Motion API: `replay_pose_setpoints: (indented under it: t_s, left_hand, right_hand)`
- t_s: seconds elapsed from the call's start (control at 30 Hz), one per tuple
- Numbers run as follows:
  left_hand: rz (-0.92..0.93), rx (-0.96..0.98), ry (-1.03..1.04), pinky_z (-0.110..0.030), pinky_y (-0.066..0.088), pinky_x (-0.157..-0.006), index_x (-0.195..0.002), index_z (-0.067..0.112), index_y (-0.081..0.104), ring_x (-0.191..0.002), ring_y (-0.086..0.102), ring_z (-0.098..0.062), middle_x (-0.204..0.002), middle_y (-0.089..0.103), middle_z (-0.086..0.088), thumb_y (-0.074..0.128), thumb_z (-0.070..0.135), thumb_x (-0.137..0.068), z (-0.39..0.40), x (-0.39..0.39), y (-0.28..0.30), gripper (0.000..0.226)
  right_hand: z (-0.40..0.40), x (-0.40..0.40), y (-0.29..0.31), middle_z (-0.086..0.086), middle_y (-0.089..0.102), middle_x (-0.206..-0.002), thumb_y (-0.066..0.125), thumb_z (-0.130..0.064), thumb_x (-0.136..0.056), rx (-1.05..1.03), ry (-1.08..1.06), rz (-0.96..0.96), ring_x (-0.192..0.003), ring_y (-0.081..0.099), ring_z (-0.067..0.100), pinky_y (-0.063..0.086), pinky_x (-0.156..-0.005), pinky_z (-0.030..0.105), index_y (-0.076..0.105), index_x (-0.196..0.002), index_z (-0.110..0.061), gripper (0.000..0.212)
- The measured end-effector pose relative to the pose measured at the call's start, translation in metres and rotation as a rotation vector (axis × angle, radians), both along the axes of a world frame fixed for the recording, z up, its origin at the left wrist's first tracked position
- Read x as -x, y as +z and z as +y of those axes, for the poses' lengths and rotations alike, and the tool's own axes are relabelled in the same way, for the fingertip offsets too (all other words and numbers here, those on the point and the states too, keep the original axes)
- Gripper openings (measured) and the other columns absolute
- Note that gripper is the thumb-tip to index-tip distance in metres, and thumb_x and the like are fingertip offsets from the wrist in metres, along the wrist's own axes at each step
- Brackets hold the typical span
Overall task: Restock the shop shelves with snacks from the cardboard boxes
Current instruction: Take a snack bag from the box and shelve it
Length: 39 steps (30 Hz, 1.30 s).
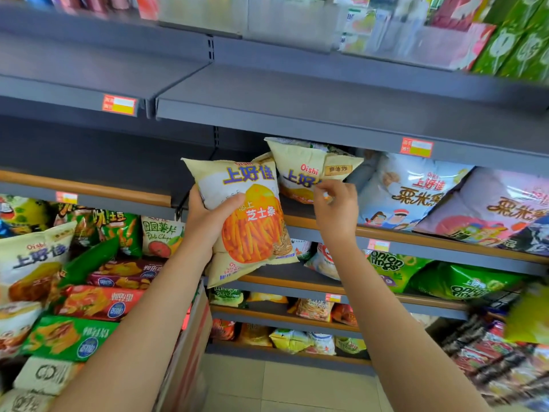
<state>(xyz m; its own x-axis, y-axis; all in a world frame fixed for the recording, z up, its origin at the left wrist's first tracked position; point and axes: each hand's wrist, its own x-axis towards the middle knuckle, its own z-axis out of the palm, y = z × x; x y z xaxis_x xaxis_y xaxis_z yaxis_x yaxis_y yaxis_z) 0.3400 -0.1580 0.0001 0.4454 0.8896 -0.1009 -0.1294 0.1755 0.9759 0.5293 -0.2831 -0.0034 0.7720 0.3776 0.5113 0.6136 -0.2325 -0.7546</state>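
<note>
My left hand (pixel 205 221) grips a yellow Oishi cheese-stick bag (pixel 252 233) by its left edge and holds it upright in front of the shelves. A second identical yellow bag (pixel 300 165) leans on the middle shelf (pixel 386 233) just behind it. My right hand (pixel 335 206) is at that bag's lower right corner with its fingers curled; whether it pinches the bag is not visible. The cardboard box (pixel 190 337) at lower left holds several snack bags.
Pale blue and pink Oishi bags (pixel 416 191) lie on the same shelf to the right. Green onion-ring bags (pixel 463 281) fill the shelf below. The grey shelf (pixel 297 108) above is bare. Lower shelves hold mixed snacks above a tiled floor.
</note>
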Motion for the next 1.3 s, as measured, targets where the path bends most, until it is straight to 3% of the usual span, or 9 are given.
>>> replay_pose_setpoints:
  t_s: [0.13,0.33,0.5,0.73,0.83,0.93,1.03,1.13,1.3]
  left_hand:
    - [0.016,-0.021,-0.019,-0.038,0.059,-0.079,-0.127,0.041,0.047,-0.106,0.067,-0.014,-0.123,0.063,0.008,0.090,0.034,-0.068,0.011,-0.006,-0.004,0.073]
    - [-0.010,-0.028,-0.026,-0.041,0.059,-0.083,-0.131,0.037,0.046,-0.103,0.069,-0.014,-0.120,0.065,0.008,0.088,0.030,-0.072,0.023,-0.018,-0.005,0.073]
    - [-0.018,-0.002,-0.026,-0.041,0.059,-0.082,-0.132,0.038,0.046,-0.102,0.070,-0.015,-0.119,0.067,0.009,0.089,0.039,-0.062,0.032,-0.024,0.004,0.082]
    - [-0.024,0.106,-0.173,-0.034,0.059,-0.064,-0.135,0.021,0.050,-0.091,0.075,-0.019,-0.117,0.071,-0.004,0.088,0.040,-0.064,0.048,-0.047,0.018,0.082]
    - [-0.024,0.112,-0.240,-0.036,0.059,-0.066,-0.134,0.020,0.049,-0.090,0.075,-0.021,-0.113,0.073,-0.005,0.089,0.036,-0.062,0.048,-0.065,0.021,0.084]
    - [-0.033,0.100,-0.295,-0.035,0.059,-0.066,-0.132,0.020,0.049,-0.087,0.075,-0.019,-0.110,0.073,-0.005,0.087,0.031,-0.066,0.047,-0.084,0.024,0.077]
    - [-0.069,0.051,-0.341,-0.034,0.060,-0.065,-0.126,0.024,0.052,-0.089,0.075,-0.020,-0.109,0.073,-0.005,0.084,0.028,-0.066,0.045,-0.105,0.031,0.067]
    - [-0.086,-0.049,-0.415,-0.037,0.060,-0.077,-0.128,0.022,0.057,-0.099,0.073,-0.021,-0.114,0.073,-0.004,0.084,0.026,-0.070,0.043,-0.124,0.037,0.065]
    - [-0.031,-0.188,-0.389,-0.033,0.053,-0.090,-0.124,0.028,0.063,-0.112,0.066,-0.013,-0.124,0.068,0.005,0.083,0.035,-0.072,0.048,-0.138,0.034,0.056]
  right_hand:
    - [0.011,-0.005,-0.017,0.017,0.039,-0.143,0.058,-0.010,-0.093,0.257,0.072,-0.152,-0.127,0.046,0.033,0.041,-0.081,0.030,0.051,-0.142,-0.023,0.051]
    - [0.033,-0.028,-0.011,0.016,0.016,-0.158,0.054,-0.020,-0.095,0.498,0.066,-0.100,-0.142,0.026,0.040,0.045,-0.101,0.053,0.037,-0.151,-0.037,0.062]
    - [0.047,-0.044,0.003,0.011,0.024,-0.155,0.052,-0.051,-0.098,0.422,0.086,0.029,-0.140,0.029,0.037,0.034,-0.110,0.047,0.044,-0.147,-0.038,0.052]
    - [0.046,-0.049,0.012,0.004,0.027,-0.155,0.050,-0.062,-0.094,0.142,0.233,0.391,-0.142,0.033,0.018,0.027,-0.117,0.033,0.054,-0.141,-0.035,0.054]
    - [0.040,-0.050,0.014,0.003,0.043,-0.149,0.043,-0.081,-0.083,0.093,0.280,0.411,-0.140,0.039,0.017,0.029,-0.120,0.042,0.062,-0.130,-0.040,0.065]
    - [0.023,-0.048,0.021,-0.017,0.060,-0.122,0.038,-0.068,-0.096,0.115,0.395,0.503,-0.124,0.049,0.008,0.034,-0.116,0.043,0.062,-0.107,-0.045,0.035]
    - [0.007,-0.048,0.024,-0.013,0.071,-0.116,0.049,-0.072,-0.088,0.180,0.559,0.648,-0.108,0.067,0.007,0.052,-0.100,0.036,0.064,-0.120,-0.034,0.051]
    - [0.001,-0.052,0.026,-0.003,0.071,-0.120,0.070,-0.051,-0.086,0.108,0.575,0.664,-0.103,0.071,0.010,0.058,-0.086,0.028,0.055,-0.134,-0.022,0.059]
    - [0.003,-0.070,0.020,-0.003,0.071,-0.119,0.082,-0.033,-0.080,-0.028,0.483,0.595,-0.107,0.069,0.013,0.057,-0.094,0.040,0.054,-0.134,-0.021,0.061]
